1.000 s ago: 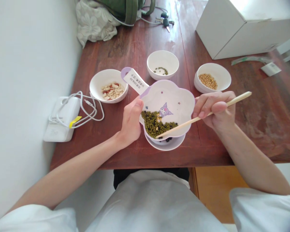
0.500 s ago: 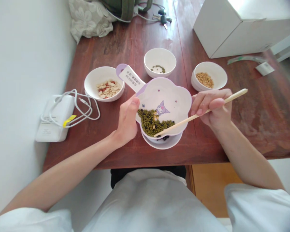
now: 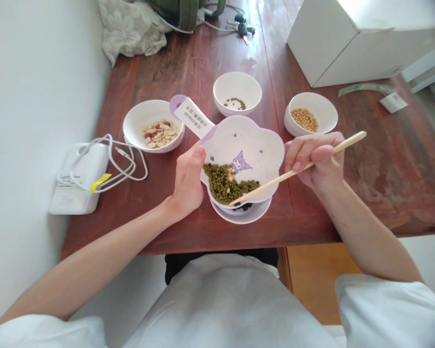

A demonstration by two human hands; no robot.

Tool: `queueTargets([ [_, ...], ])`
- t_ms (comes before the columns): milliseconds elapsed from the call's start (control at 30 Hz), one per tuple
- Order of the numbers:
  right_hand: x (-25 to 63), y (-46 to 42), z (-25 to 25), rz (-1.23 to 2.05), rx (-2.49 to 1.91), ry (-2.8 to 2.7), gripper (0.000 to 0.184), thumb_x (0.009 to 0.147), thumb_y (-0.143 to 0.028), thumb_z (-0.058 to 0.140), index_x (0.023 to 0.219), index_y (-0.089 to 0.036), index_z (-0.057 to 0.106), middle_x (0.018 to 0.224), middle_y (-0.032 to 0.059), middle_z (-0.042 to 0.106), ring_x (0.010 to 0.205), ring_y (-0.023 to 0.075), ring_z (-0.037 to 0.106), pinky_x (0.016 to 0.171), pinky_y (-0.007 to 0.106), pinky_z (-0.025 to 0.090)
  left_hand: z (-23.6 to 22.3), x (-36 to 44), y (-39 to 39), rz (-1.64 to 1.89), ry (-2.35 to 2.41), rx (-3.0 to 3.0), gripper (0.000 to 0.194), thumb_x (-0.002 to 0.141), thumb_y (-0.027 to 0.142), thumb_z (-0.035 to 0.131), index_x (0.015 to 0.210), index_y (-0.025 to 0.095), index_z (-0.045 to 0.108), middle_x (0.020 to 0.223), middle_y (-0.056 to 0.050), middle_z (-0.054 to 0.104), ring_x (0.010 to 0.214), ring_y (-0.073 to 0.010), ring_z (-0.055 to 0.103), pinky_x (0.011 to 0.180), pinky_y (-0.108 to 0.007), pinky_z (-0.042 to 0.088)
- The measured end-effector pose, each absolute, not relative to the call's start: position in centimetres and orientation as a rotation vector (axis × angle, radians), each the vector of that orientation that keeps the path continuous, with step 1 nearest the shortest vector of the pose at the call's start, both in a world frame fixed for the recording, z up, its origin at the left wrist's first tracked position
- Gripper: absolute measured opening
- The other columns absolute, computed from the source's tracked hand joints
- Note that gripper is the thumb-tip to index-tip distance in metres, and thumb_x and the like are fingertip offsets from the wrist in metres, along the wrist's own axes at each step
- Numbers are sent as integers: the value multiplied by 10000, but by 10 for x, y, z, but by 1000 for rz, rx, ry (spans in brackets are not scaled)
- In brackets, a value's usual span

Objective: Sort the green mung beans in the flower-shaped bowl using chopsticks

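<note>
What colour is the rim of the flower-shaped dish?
The flower-shaped dish is white with a pale purple rim, clearest in the head view.

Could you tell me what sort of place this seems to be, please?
Probably a room in a home: a worn wooden table against a white wall, with keys and a floral cloth on it.

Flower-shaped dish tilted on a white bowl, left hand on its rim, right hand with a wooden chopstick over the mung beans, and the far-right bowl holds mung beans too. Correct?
Not quite: the head view shows the far-right bowl holds yellow soybeans, not mung beans. The rest stands: flower-shaped dish tilted on a white bowl, left hand on its rim, right hand with a wooden chopstick over the mung beans.
</note>
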State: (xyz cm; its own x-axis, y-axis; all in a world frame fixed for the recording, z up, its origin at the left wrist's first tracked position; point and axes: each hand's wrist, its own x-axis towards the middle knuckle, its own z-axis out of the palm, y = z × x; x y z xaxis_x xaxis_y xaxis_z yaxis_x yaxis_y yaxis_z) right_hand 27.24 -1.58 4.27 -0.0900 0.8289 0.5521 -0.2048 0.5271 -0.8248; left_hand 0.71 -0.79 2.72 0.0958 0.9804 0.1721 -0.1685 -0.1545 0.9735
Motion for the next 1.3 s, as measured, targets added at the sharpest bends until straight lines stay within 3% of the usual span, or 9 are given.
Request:
queueTargets([
  [167, 272, -16, 44, 934, -624, -1385, 532, 973, -654, 803, 599, -277, 827, 461, 34, 642, 331, 160, 491, 393, 356, 293, 28, 7, -8, 1311, 927, 1258, 617, 1019, 739, 674, 674, 245, 538, 605, -27, 536, 853, -257, 701, 715, -353, 585],
  [433, 273, -16, 44, 938, -617, -1396, 545, 979, -654, 792, 595, -267, 817, 438, 41, 618, 351, 177, 511, 409, 358, 329, 28, 7, -8, 1308, 914, 1252, 591, 1041, 705, 661, 692, 233, 600, 674, -48, 630, 901, -264, 702, 740, -366, 583],
  [700, 273, -16, 44, 926, -615, -1419, 579, 982, -683, 774, 578, -268, 784, 408, 10, 558, 337, 152, 438, 422, 341, 344, 28, 7, -8, 1330, 858, 1247, 613, 1012, 708, 711, 646, 242, 556, 600, -16, 549, 765, -228, 668, 729, -360, 586],
  [867, 274, -15, 47, 917, -589, -1406, 599, 1001, -653, 770, 562, -246, 754, 410, 15, 561, 320, 142, 455, 396, 329, 313, 26, 6, -7, 1353, 801, 1315, 587, 1069, 645, 667, 662, 238, 550, 576, 25, 512, 617, -164, 550, 729, -336, 594],
  [1100, 285, -17, 65, 727, -769, -1285, 674, 965, -670, 805, 468, -236, 670, 384, 26, 492, 349, 147, 472, 402, 354, 283, 25, 5, -9, 1318, 886, 1268, 551, 1050, 678, 664, 715, 245, 604, 601, -15, 550, 712, -232, 634, 697, -365, 553],
  [1300, 290, -20, 72, 656, -798, -1312, 625, 906, -647, 884, 485, -218, 713, 405, 46, 540, 385, 174, 519, 429, 378, 313, 23, 4, -8, 1326, 830, 1295, 528, 1090, 625, 629, 734, 236, 612, 627, -2, 560, 664, -192, 565, 699, -350, 506],
])
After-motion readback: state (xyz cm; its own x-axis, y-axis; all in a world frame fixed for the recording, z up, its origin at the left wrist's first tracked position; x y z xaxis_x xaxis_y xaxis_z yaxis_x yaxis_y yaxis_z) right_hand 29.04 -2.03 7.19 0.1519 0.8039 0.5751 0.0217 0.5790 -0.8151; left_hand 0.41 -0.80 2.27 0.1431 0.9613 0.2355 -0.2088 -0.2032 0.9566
